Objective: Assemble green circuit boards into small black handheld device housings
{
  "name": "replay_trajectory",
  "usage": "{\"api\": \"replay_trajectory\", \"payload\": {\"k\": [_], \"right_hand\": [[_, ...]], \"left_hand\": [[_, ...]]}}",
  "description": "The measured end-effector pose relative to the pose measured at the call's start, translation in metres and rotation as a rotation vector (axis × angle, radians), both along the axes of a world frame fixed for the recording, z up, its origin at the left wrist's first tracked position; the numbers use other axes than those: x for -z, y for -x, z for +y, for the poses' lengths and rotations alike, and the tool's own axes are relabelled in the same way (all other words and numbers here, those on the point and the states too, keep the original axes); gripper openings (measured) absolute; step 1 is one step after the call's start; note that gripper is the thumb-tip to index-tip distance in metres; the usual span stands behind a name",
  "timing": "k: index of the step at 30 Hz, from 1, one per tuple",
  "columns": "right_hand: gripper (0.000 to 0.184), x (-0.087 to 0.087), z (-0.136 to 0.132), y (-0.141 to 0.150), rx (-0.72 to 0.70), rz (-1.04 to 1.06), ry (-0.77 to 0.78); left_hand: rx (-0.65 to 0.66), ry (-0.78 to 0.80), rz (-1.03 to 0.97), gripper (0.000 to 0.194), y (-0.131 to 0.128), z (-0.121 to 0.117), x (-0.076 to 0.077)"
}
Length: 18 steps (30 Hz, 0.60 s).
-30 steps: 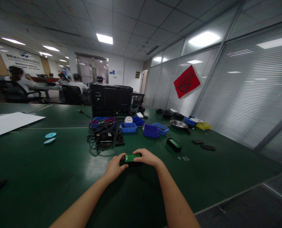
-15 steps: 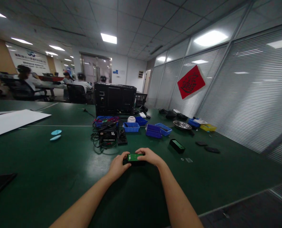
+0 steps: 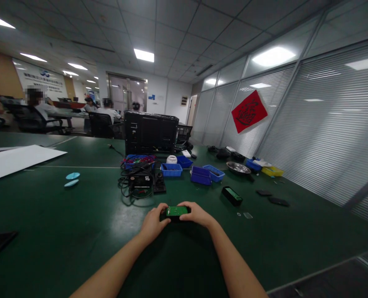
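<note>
A green circuit board (image 3: 176,211) sits in a small black case at the middle of the green table (image 3: 109,248). My left hand (image 3: 154,220) grips the left end of the case, with fingers behind and thumb in front. At the right end my right hand (image 3: 195,214) does the same, its thumb and fingers closed around the edge. The board's upper face shows between the two hands; the case below is dark and partly hidden. A second black case (image 3: 232,195) with a green board in it lies to the right, apart from my hands.
Behind my hands are a black device with cables (image 3: 139,181), a light blue tray (image 3: 171,169), a dark blue tray (image 3: 200,175) and a metal bowl (image 3: 238,167). A large black monitor (image 3: 151,132) stands farther back. Two flat black pieces (image 3: 278,201) lie at right. People sit beyond.
My right thumb has shifted from over the board to its right end, so more of the board shows. My left hand keeps its hold. The view has tilted slightly.
</note>
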State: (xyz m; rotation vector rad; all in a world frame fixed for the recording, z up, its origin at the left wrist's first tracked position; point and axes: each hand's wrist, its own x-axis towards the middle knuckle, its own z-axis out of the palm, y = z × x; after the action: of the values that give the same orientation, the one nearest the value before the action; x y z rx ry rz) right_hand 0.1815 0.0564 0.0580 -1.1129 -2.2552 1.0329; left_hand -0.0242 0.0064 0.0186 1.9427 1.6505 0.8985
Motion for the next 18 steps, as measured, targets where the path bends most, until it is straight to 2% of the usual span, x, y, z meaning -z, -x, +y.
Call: {"api": "replay_trajectory", "payload": {"k": [5,12,18], "right_hand": [[0.049,0.0077,0.0003,-0.0026,-0.002,0.053,-0.034],[0.044,0.0101,0.0018,-0.0028,0.042,0.020,-0.149],[0.039,0.0039,-0.0023,-0.0019,0.057,0.021,-0.157]], "left_hand": [[0.000,-0.012,0.017,0.040,0.0010,0.0003,0.0019],[-0.011,0.001,-0.010,0.067,-0.0021,0.0003,0.0048],[-0.011,0.005,0.001,0.049,-0.0014,-0.0012,0.0009]]}}
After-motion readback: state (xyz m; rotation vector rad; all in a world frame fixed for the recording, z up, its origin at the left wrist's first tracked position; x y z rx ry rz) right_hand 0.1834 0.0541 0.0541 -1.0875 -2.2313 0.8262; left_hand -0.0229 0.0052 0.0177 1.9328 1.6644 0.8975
